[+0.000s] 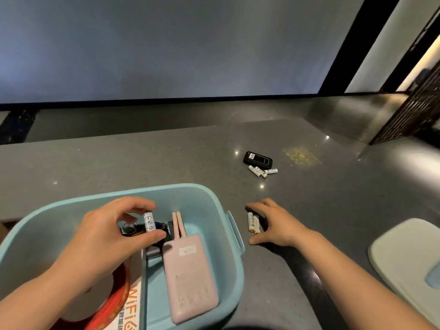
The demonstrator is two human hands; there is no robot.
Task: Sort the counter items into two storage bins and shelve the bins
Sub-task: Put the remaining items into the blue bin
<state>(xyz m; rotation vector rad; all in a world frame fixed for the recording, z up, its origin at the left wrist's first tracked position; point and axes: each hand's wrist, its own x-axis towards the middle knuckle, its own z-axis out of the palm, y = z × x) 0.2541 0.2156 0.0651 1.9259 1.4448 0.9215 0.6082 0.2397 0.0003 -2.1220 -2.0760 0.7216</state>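
Your left hand hovers over the blue bin, thumb and fingers pinching a single white battery upright above the contents. Below that battery, inside the bin, sits a dark gadget with a round ring, too hidden by your hand to name. Beside it lies a pink power bank, flat on the bin floor, its two pink cable ends pointing toward the far wall. At the near left of the bin there's a roll of red tape, and a white box printed with orange "WiFi" lettering wedged between the tape and the power bank.

Your right hand is down on the grey desk, just outside the bin's right handle. Its fingers are curved wide around two white batteries that lie side by side on the desk; the fingers cage them, but whether they actually grip is something I cannot tell.

Farther out on the desk, well apart from both hands, a black rectangular device lies flat, with a small cluster of white batteries touching its near edge. At the right edge, a pale green bin pokes into view, only partly seen.
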